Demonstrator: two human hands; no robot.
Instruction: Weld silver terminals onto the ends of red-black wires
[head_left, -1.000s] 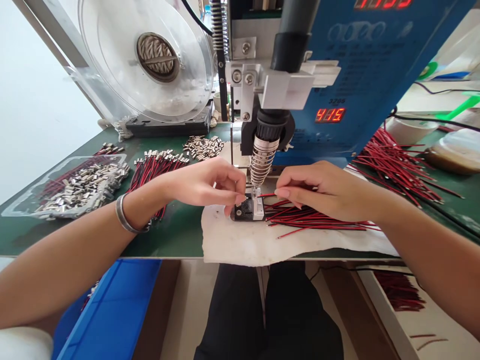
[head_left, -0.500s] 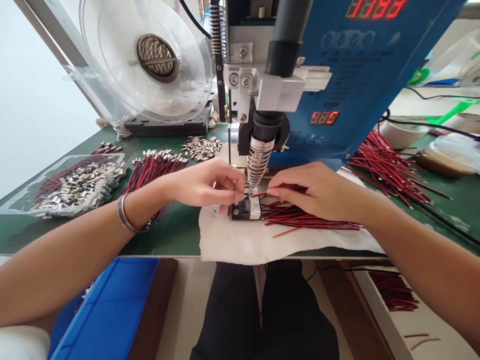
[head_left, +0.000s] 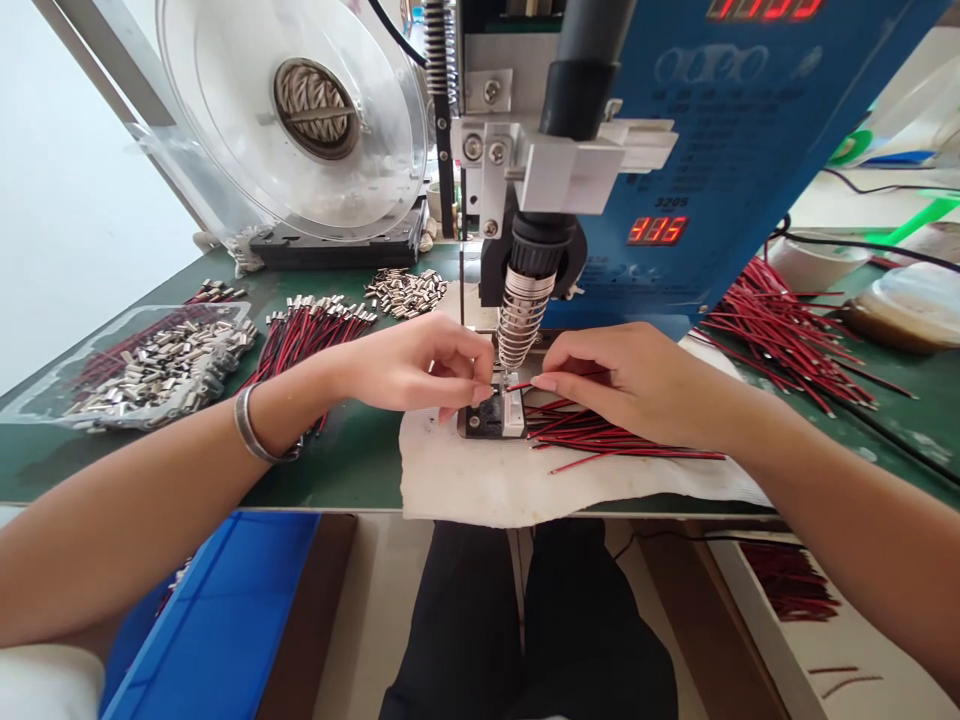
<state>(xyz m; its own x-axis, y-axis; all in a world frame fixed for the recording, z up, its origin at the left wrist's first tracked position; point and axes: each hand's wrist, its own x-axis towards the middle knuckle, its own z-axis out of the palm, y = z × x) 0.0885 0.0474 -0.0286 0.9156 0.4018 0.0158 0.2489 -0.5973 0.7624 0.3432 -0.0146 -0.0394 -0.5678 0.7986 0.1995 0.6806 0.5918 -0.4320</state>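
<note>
the 2 hands stand apart on either side of a small black and white fixture (head_left: 491, 415) near the front of the green tabletop (head_left: 352, 485). the right hand (head_left: 634, 385) pinches a red wire (head_left: 520, 386) between thumb and fingers, its end at the fixture, just below the spring-wrapped tip (head_left: 523, 318) of a blue machine (head_left: 675, 120) with lit red digits. the left hand (head_left: 427, 370), a metal bangle (head_left: 244, 424) at its wrist, has thumb and fingertips close together at the fixture's left side; whether they grip a part, i cannot tell. a loose bunch of red and black wires (head_left: 592, 437) lies on a white cloth (head_left: 480, 490) beneath the right hand. farther left are wires with metal ends (head_left: 319, 318), a heap of small metal pieces (head_left: 405, 292) and a clear tray (head_left: 37, 422) of more such pieces.
</note>
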